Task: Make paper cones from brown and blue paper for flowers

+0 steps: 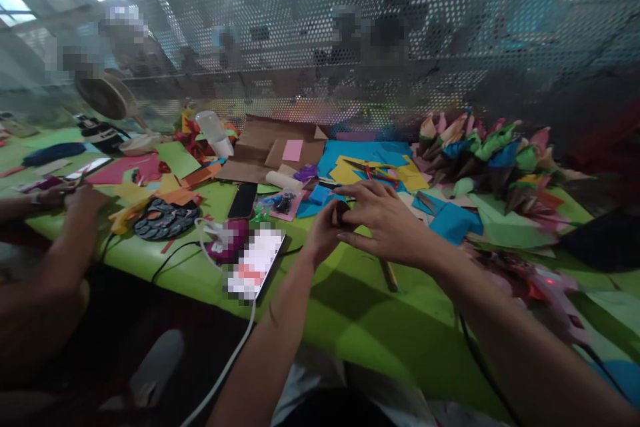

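Observation:
Above the table's near edge, my left hand (324, 232) is closed round a small piece of brown paper (340, 211), which looks curled. Most of the paper is hidden by fingers. My right hand (383, 217) meets it from the right, bent fingers touching the paper and the thumb below. A thin wooden stick (389, 275) lies on the green table under my right hand. Scissors (373, 169) with red handles rest on yellow paper (413, 173) beyond my hands. Folded blue paper (455, 221) is to the right.
A lit phone (257, 263) with a white cable lies left of my hands, a dark phone (243, 201) behind it. At right are a pink glue gun (555, 293) with a red light and several paper flowers (493, 143). Another person's hands (83, 199) work at far left.

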`<state>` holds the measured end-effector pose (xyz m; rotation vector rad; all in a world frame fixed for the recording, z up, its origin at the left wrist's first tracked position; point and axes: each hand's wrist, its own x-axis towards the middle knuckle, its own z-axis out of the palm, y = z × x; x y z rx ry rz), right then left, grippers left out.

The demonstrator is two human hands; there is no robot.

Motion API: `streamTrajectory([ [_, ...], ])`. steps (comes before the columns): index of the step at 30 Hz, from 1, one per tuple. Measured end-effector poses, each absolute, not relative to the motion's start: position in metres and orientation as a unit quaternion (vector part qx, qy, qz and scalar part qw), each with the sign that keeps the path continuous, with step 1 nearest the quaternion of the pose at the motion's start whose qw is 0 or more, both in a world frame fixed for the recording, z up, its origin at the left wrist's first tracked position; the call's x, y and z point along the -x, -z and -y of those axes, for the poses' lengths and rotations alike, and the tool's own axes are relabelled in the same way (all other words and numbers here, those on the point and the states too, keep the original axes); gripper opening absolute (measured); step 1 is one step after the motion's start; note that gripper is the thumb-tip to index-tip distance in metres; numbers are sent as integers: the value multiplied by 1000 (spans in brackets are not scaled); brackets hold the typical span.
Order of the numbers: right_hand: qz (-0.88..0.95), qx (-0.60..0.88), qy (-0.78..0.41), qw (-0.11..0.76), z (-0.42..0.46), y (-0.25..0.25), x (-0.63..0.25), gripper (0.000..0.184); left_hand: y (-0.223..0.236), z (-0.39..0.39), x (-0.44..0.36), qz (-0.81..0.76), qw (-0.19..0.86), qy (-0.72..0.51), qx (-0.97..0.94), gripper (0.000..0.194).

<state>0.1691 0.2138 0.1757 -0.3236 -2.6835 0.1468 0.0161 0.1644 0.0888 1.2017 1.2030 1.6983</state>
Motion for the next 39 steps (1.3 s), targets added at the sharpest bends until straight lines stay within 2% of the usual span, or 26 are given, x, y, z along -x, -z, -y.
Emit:
streamTrajectory([
  [6,971,148,-33,184,-207,-168,-164,26,-92,-165,-13,-473,359,-652,-471,45],
  [14,962,82,-142,219,-220,-177,-170,27,-101,-161,-21,-435,412,-691,-404,53],
  [19,954,66,-173,238,-224,-186,-179,24,-103,-160,-21,-463,384,-681,-417,57],
  [29,966,87,-120,210,-220,-172,-171,27,-95,-162,-16,-476,379,-670,-425,44],
  [35,970,131,-60,198,-213,-165,-164,21,-99,-164,-17,-473,372,-673,-430,49],
  [39,969,149,-36,192,-206,-161,-160,24,-99,-164,-15,-471,348,-688,-429,48],
])
